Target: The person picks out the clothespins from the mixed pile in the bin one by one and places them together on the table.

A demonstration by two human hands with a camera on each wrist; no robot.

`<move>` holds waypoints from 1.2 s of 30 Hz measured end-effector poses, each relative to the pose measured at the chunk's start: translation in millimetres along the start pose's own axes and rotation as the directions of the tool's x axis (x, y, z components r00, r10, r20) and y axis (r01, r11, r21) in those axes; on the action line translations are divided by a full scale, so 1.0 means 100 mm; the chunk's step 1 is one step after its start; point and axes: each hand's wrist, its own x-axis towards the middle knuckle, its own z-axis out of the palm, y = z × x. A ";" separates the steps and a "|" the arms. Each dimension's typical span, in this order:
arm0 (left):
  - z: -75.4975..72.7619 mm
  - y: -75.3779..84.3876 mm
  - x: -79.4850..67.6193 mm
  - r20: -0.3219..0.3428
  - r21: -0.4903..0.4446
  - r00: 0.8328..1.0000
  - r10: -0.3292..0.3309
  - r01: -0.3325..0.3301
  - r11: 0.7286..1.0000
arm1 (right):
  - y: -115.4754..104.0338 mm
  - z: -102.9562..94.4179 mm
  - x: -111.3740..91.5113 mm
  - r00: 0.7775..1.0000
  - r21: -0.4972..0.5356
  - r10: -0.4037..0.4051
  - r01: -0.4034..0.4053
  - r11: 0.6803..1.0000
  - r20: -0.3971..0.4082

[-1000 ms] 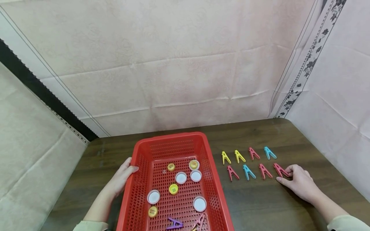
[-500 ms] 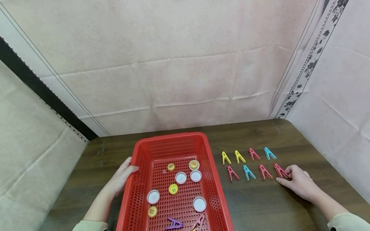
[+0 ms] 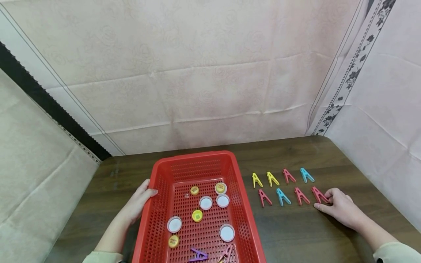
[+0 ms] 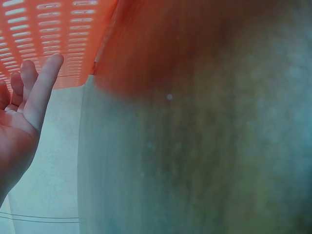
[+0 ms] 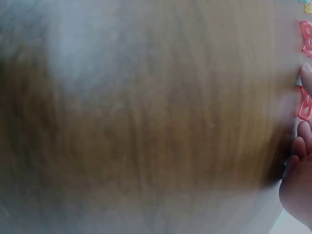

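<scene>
In the head view, my left hand holds the left rim of a red plastic basket, thumb over the rim and fingers against the outer wall. The left wrist view shows those fingers along the basket's slotted side. On the right, my right hand has thumb and fingers around the open legs of a red clothespin lying on the table. Its thumb and curled fingers show at the edge of the right wrist view, with the clothespin between them.
Two rows of yellow, red and blue clothespins, such as a blue one, lie right of the basket on the wooden table. Inside the basket are several white discs, yellow caps and a purple clothespin. Cloth hangs behind.
</scene>
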 end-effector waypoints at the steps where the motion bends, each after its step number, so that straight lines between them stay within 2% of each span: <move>1: 0.00 0.00 0.00 0.002 -0.001 1.000 0.001 -0.001 1.000 | 0.00 0.00 0.00 1.000 0.001 0.001 -0.001 1.000 0.001; 9: 0.00 0.00 0.00 -0.011 -0.008 1.000 -0.005 0.005 1.000 | -0.04 -0.09 0.07 0.997 0.108 -0.008 -0.001 0.994 0.080; 13: 0.01 0.00 0.02 0.004 -0.025 1.000 -0.009 0.009 1.000 | -0.14 -0.18 0.15 0.995 0.169 -0.029 0.013 0.986 0.093; 18: 0.01 -0.02 0.01 0.010 -0.032 1.000 -0.010 0.011 0.999 | -0.52 -0.30 0.28 0.994 0.234 -0.096 0.082 0.969 0.049; 22: 0.00 -0.02 0.00 0.018 -0.035 1.000 -0.006 0.006 0.999 | -0.96 -0.39 0.39 0.979 0.277 -0.204 0.200 0.940 -0.015; 25: 0.00 -0.02 0.00 0.020 -0.039 1.000 -0.006 0.006 0.999 | -1.31 -0.42 0.47 0.948 0.325 -0.318 0.310 0.893 -0.031; 27: 0.00 -0.02 0.00 0.021 -0.042 1.000 -0.004 0.005 0.999 | -1.53 -0.42 0.51 0.917 0.368 -0.399 0.375 0.851 -0.013; 31: 0.00 -0.03 0.00 0.024 -0.049 1.000 -0.003 0.004 0.999 | -1.94 -0.38 0.58 0.838 0.424 -0.538 0.456 0.783 0.092; 36: 0.00 -0.03 0.00 0.020 -0.047 1.000 -0.012 0.012 0.999 | -2.40 -0.32 0.58 0.715 0.470 -0.648 0.491 0.733 0.264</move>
